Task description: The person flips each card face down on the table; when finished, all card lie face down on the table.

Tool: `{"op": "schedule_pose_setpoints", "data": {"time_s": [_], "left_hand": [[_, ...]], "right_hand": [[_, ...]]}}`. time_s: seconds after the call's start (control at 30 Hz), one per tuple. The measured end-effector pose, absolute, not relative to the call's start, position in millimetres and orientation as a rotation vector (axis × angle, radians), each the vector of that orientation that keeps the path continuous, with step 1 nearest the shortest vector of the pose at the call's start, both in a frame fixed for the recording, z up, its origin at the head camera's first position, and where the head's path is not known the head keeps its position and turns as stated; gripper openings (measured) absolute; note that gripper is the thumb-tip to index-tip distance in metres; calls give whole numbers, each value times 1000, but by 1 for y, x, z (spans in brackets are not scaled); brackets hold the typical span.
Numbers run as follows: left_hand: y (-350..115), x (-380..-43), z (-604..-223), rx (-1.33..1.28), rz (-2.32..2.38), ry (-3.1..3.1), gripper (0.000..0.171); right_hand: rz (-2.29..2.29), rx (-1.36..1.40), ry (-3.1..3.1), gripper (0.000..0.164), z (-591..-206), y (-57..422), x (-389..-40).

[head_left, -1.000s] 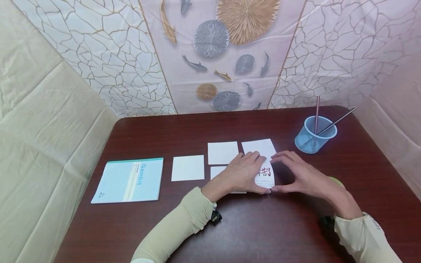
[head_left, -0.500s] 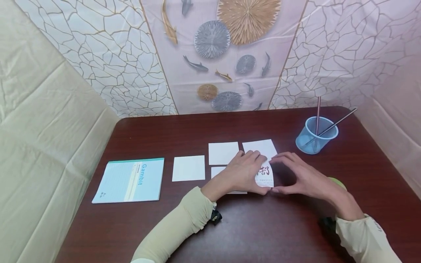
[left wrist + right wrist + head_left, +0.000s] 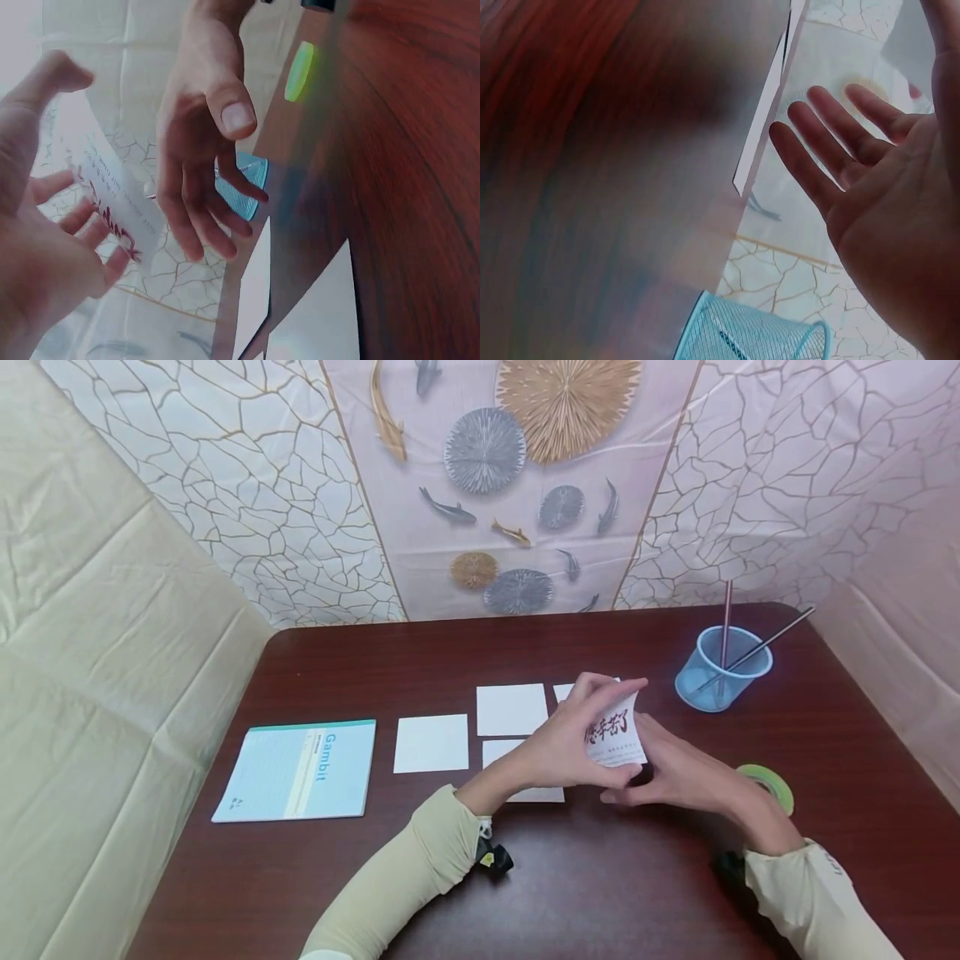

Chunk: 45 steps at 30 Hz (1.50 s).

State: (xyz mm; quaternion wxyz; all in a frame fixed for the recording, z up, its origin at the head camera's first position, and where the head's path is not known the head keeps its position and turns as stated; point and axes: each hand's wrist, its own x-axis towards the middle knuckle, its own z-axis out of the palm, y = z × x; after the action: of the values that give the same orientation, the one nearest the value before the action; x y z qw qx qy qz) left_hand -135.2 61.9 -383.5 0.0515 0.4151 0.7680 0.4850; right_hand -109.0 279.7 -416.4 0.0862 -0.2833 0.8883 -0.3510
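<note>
A white card with reddish calligraphy and small print (image 3: 613, 732) is tilted up off the table. My left hand (image 3: 551, 747) holds it by its edges, thumb below and fingers above; the left wrist view shows the card (image 3: 112, 180) spanning from thumb to fingers. Right beside it, my right hand (image 3: 678, 772) has its fingers loosely extended, and in the left wrist view that hand (image 3: 199, 127) appears apart from the card. Beneath and behind the hands lie blank white cards (image 3: 512, 708), some partly hidden by the left hand. Another blank card (image 3: 431, 743) lies further left.
A notebook (image 3: 300, 770) lies at the left of the dark wooden table (image 3: 420, 664). At the back right stands a blue mesh pen cup (image 3: 712, 681) with two slim sticks in it. A green tape roll (image 3: 778, 787) lies beside the right forearm. Patterned cloth hangs behind.
My left hand has lifted the printed card off the table and tilted it, showing more of its writing. The right hand has shifted slightly left and let the card's edge go; more of the tape roll shows.
</note>
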Motion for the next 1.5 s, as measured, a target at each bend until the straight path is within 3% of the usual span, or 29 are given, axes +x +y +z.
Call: {"op": "schedule_pose_setpoints", "data": {"time_s": [0.37, 0.7, 1.0, 1.2, 1.5], "left_hand": [[58, -135, -387, 1285, 1684, 2144, 89], [61, -134, -389, 1320, 1734, 2144, 88], [39, -139, -389, 1280, 1582, 2315, 89], [23, -142, -401, 1154, 1296, 2577, 86], [31, -139, -426, 1129, 447, 2900, 87]], "right_hand": [[-1080, -799, 2645, 78, -417, 275, -107], [-1178, -800, 2563, 88, -418, 270, -109], [-944, -718, 2795, 90, -414, 291, -107], [-886, -600, 2846, 93, -405, 315, -105], [-728, -597, 2840, 91, -401, 328, -104]]}}
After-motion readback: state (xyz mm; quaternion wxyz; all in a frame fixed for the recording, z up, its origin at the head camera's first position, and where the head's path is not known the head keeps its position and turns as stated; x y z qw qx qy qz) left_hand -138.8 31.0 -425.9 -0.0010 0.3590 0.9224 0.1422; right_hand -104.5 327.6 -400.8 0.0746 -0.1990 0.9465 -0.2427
